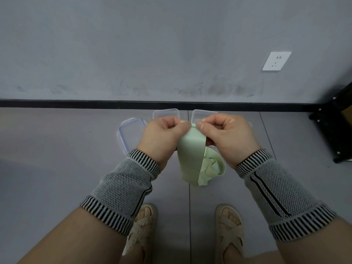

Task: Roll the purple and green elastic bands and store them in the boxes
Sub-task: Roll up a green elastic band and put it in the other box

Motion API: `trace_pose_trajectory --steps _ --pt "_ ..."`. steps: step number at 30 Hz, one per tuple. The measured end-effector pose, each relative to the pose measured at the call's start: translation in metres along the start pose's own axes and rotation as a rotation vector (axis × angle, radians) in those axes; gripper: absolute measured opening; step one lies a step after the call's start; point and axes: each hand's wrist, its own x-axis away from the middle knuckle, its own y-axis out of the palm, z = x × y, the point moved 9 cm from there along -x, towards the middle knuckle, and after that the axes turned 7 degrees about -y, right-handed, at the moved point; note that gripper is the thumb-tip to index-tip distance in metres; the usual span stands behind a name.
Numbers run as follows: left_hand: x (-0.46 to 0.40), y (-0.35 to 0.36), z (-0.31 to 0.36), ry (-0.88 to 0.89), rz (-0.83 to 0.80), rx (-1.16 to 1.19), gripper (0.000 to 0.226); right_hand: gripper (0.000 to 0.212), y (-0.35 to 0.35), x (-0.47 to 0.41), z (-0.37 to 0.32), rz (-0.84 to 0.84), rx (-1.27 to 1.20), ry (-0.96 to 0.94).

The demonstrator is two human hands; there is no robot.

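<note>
At frame centre, the left hand (162, 134) and right hand (226, 134) both pinch the top end of the green elastic band (192, 155), which hangs crumpled below.

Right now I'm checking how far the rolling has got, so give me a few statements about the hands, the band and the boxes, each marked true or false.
1. Both hands pinch the top end of the green band. True; the left hand and right hand meet there.
2. The band is already a tight roll. False; most of it hangs loose and crumpled below the hands.
3. Clear plastic boxes lie on the floor beyond the hands. True.
4. A purple band is draped over the left wrist. False; only a knitted wrist sleeve is there.
5. The wall socket has a plug in it. False; it is bare.
</note>
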Motion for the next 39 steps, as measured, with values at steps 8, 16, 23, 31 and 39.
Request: trace_pose_trajectory --steps 8,16,23,31,39 --pt "-0.001 -0.001 -0.003 -0.061 -0.012 0.106 0.012 0.014 0.002 0.001 0.001 0.016 -0.094 0.038" --pt "-0.002 0.002 -0.004 -0.071 -0.050 0.146 0.012 0.021 0.004 -0.001 0.011 0.005 -0.215 0.105" --pt "-0.001 0.007 -0.008 -0.111 -0.084 0.214 0.019 0.023 0.008 0.000 0.015 0.015 -0.284 0.153" --pt "-0.002 0.007 -0.013 -0.146 -0.046 0.196 0.015 0.023 -0.002 -0.002 0.001 0.083 0.094 -0.017" --pt "-0.001 0.002 -0.002 -0.054 -0.014 0.157 0.016 0.017 0.005 0.000 -0.003 0.024 0.011 -0.057"
